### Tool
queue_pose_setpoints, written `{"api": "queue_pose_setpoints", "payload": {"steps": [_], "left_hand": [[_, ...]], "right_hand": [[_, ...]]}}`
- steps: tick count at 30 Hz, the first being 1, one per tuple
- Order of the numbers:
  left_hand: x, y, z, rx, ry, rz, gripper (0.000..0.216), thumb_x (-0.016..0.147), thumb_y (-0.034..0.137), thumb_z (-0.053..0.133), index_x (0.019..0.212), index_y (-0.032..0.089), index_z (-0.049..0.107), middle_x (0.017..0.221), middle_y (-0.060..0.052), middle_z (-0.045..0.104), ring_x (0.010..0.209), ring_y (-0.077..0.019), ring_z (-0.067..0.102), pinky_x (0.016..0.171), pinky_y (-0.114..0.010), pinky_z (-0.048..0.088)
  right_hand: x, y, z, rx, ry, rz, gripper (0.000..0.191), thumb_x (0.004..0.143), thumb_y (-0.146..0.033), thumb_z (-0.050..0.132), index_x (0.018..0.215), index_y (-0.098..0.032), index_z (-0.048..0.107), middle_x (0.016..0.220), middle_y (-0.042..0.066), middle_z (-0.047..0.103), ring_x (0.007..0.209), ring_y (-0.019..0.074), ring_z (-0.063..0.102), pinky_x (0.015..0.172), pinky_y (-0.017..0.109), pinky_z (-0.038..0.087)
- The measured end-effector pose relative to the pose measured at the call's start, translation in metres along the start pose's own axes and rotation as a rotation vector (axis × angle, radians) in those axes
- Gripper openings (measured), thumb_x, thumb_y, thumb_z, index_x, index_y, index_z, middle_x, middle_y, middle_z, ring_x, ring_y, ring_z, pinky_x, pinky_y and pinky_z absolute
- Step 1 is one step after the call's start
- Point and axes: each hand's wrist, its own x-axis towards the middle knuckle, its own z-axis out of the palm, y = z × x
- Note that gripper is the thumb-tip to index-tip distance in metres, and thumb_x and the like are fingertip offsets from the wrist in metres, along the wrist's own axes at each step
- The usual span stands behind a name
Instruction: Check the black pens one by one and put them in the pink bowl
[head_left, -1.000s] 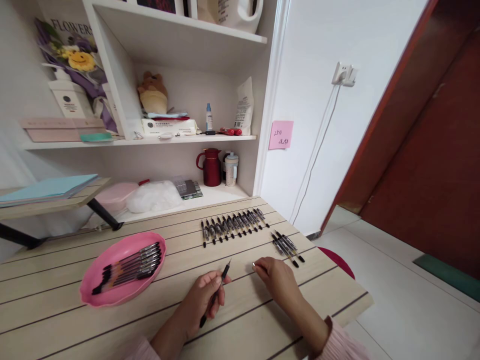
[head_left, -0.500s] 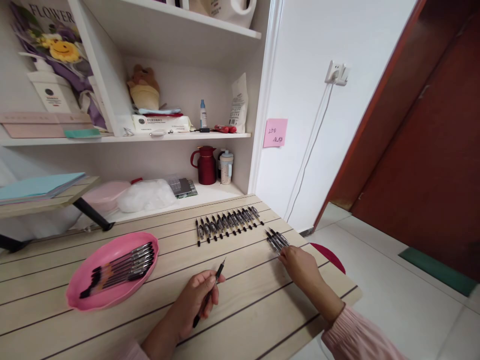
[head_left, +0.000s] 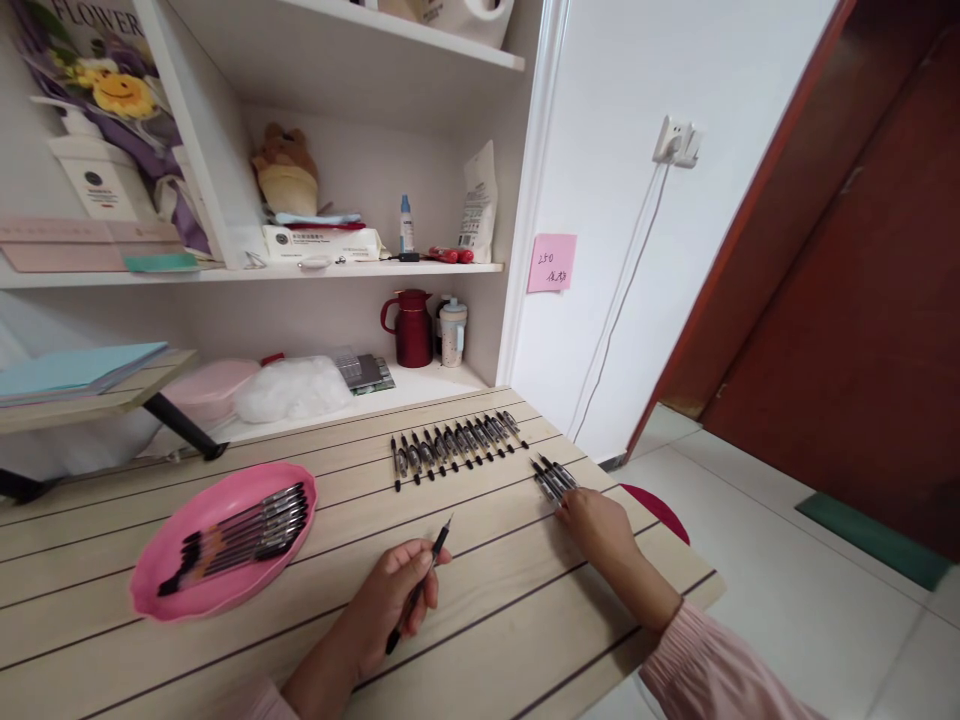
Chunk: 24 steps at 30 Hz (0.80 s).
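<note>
My left hand (head_left: pixel 397 600) is closed round a black pen (head_left: pixel 421 580), whose thin bare tip points up and to the right. At the right side of the table, the closed fingers of my right hand (head_left: pixel 600 530) pinch at the lower end of a small group of pens (head_left: pixel 550 480). Those pens lie side by side, their lower ends hidden behind the fingers. Farther back is a neat slanting row of several pens (head_left: pixel 457 447). A pink dish (head_left: pixel 161 535) on the left holds several more dark pens (head_left: pixel 247 535) lying together.
Behind the wooden table (head_left: pixel 480 640) stands a white shelf (head_left: pixel 360 282) with a dark red jug (head_left: pixel 414 330), a pale cup (head_left: pixel 452 335) and a clear plastic bag (head_left: pixel 294 390). A small raised stand (head_left: pixel 161 385) carries papers at the left. The table's right edge drops to a tiled floor.
Almost nothing differs. Both hands stay in place, with the left still holding its pen; the whole view has shifted very slightly.
</note>
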Motion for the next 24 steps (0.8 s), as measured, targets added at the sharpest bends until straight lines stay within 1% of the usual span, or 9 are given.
{"api": "queue_pose_setpoints", "payload": {"steps": [8,13,17,24], "left_hand": [[0.001,-0.001,-0.001,0.025,-0.012,0.003,0.032,0.077,0.041,0.050,0.091,0.014,0.056,0.051,0.005,0.051,0.030,-0.0019,0.030,0.031,-0.015,0.015],[0.001,0.000,0.000,0.023,-0.014,-0.001,0.032,0.076,0.042,0.051,0.091,0.014,0.055,0.051,0.005,0.051,0.030,-0.0019,0.030,0.031,-0.015,0.016],[0.001,-0.001,-0.001,0.023,-0.007,-0.003,0.032,0.076,0.042,0.051,0.091,0.014,0.055,0.051,0.005,0.051,0.030,-0.0022,0.031,0.031,-0.016,0.015],[-0.001,0.001,0.000,0.014,0.003,-0.004,0.030,0.076,0.041,0.052,0.090,0.014,0.056,0.051,0.005,0.051,0.030,-0.0022,0.031,0.031,-0.016,0.015]], "right_hand": [[-0.003,0.003,0.007,0.020,0.028,-0.009,0.022,0.083,-0.029,0.043,0.078,-0.019,0.061,0.087,0.011,0.066,0.080,0.0224,0.061,0.061,0.028,0.038],[-0.006,0.005,0.010,0.045,0.025,0.009,0.022,0.083,-0.029,0.043,0.078,-0.019,0.062,0.087,0.011,0.065,0.080,0.0223,0.060,0.061,0.028,0.037],[-0.006,0.005,0.010,0.057,0.016,0.015,0.026,0.085,-0.027,0.038,0.079,-0.019,0.062,0.086,0.010,0.065,0.080,0.0214,0.060,0.062,0.028,0.038],[-0.003,0.003,0.012,0.042,0.045,0.018,0.027,0.086,-0.028,0.037,0.081,-0.020,0.062,0.088,0.009,0.064,0.080,0.0209,0.060,0.061,0.027,0.037]]}}
